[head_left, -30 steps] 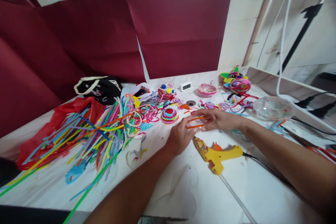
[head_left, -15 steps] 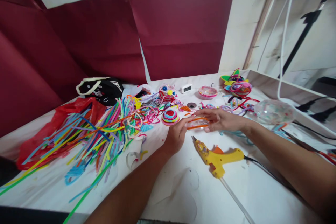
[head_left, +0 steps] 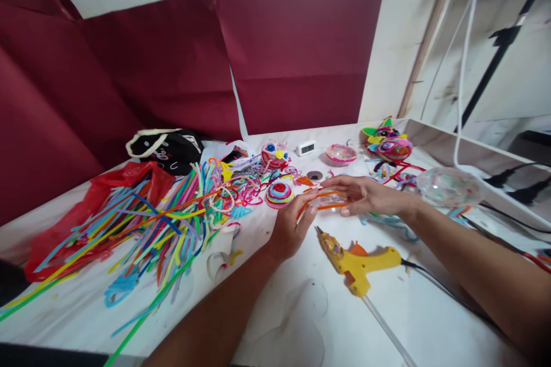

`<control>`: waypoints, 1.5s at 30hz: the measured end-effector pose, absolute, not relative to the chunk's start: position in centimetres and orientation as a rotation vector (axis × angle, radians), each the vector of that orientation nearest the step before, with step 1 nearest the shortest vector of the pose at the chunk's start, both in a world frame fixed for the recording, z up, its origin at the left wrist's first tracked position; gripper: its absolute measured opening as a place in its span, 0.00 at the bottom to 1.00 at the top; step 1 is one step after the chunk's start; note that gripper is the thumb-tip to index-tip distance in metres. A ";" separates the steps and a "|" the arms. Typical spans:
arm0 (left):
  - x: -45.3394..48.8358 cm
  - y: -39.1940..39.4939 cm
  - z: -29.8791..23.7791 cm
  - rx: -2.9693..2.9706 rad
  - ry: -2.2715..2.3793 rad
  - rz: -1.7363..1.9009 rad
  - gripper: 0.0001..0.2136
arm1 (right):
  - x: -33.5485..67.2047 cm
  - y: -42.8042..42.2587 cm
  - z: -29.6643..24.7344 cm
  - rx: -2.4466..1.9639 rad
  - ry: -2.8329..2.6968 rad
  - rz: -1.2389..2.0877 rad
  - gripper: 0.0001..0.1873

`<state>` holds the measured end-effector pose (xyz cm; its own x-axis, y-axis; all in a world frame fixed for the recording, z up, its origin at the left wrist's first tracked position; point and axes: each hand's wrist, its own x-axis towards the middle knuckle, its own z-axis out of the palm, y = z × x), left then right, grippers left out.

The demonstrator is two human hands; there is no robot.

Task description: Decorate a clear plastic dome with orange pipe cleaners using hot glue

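My left hand (head_left: 293, 228) and my right hand (head_left: 369, 196) face each other over the table, with a small clear plastic shell (head_left: 326, 201) between them. An orange pipe cleaner (head_left: 332, 206) runs around the shell in a bent loop. The left fingers and thumb close on its left end; the right fingers curl over the back and right side, thumb at the front. Just below them lies a yellow glue gun (head_left: 359, 266), its nozzle pointing toward the shell. A coiled multicolour pipe-cleaner dome (head_left: 279, 194) stands behind my left hand.
Many pipe cleaners (head_left: 172, 223) spread across the left side, partly on a red plastic bag (head_left: 64, 241). Behind are a black bag (head_left: 167, 152), a white digital clock (head_left: 306, 148) and a pink-rimmed clear bowl (head_left: 341, 154). A larger clear shell (head_left: 450, 186) and cables sit at right.
My left thumb has spread forward and the left hand has turned slightly. The orange pipe cleaner now shows more as a curved loop. The glue gun stays put.
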<state>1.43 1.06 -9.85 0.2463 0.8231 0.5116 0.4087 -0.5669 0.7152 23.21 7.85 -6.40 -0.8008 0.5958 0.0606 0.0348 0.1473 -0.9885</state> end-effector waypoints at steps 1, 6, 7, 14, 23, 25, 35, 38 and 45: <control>1.4 1.0 -9.8 2.114 1.101 1.269 0.15 | 23.3 7.9 -6.4 -0.580 -1.992 1.704 0.36; 1.3 1.0 -9.8 2.250 1.007 1.331 0.19 | 23.7 8.0 -6.3 -0.490 -1.972 1.742 0.35; 1.2 1.0 -9.8 2.273 0.997 1.343 0.20 | 23.7 8.0 -6.2 -0.472 -1.965 1.750 0.35; 1.3 1.1 -9.8 2.468 0.971 1.448 0.22 | 23.7 7.7 -5.7 -0.391 -1.919 1.799 0.34; 1.4 1.3 -10.3 2.640 0.973 1.594 0.23 | 23.5 7.4 -5.7 -0.309 -1.882 1.867 0.34; 1.4 1.2 -10.3 2.648 0.979 1.612 0.23 | 23.3 7.2 -5.6 -0.295 -1.861 1.887 0.34; 1.5 1.0 -10.2 2.634 1.111 1.728 0.23 | 22.6 6.7 -5.8 -0.383 -1.894 1.822 0.37; 1.4 1.2 -10.2 2.624 1.169 1.768 0.23 | 22.4 6.6 -6.0 -0.430 -1.955 1.754 0.37; 1.0 1.7 -10.5 2.634 1.233 1.792 0.22 | 21.8 5.9 -5.6 -0.518 -2.164 1.475 0.34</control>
<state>1.03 1.66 -10.52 0.2042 0.4042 0.8916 0.6882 -0.7070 0.1629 21.80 5.86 -5.63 -0.8194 0.5488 0.1658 0.0463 0.3516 -0.9350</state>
